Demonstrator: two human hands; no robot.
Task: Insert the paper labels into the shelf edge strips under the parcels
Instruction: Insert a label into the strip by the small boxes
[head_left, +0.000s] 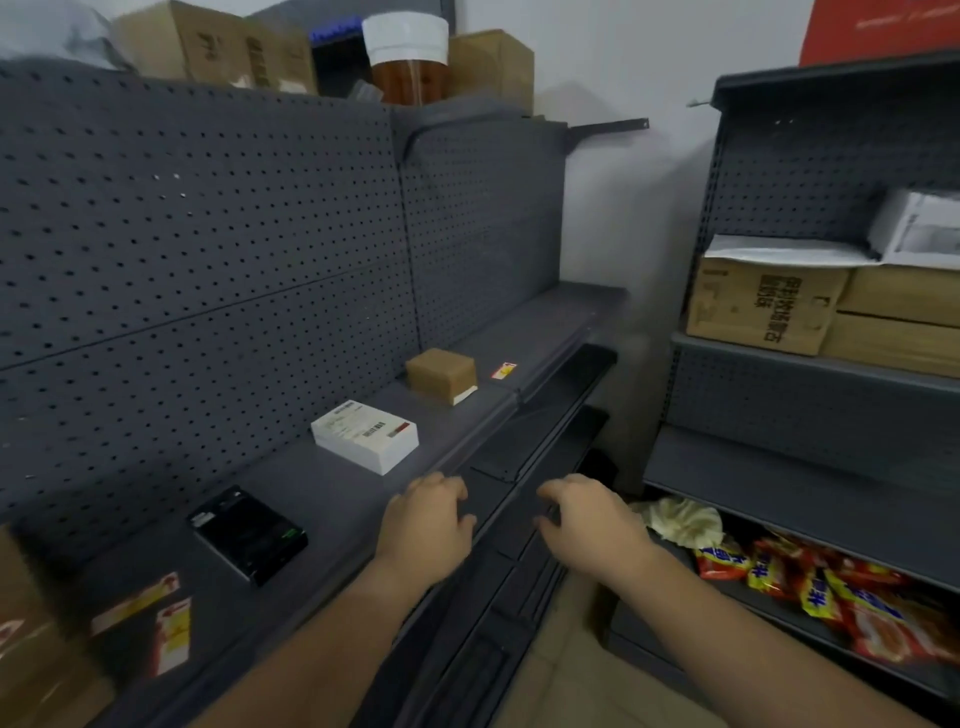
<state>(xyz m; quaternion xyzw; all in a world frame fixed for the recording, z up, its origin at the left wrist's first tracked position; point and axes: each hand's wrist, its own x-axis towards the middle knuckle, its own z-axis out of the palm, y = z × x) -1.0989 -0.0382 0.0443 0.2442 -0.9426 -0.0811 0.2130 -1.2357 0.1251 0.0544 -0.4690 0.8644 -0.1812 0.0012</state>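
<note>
Fingers of your left hand (428, 525) and right hand (587, 512) curled down onto the shelf edge strip (498, 512), grip unclear, white parcel (366, 435) just beyond your left fingertips.

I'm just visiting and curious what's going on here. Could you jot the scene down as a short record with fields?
Setting: grey pegboard shelf
Parcels on shelf: white box, brown box, black box
Left hand: at the shelf edge strip, below the white box
Right hand: at the same strip, further right
Paper label in hands: cannot tell
Neighbouring rack: cardboard boxes, snack packets
</note>
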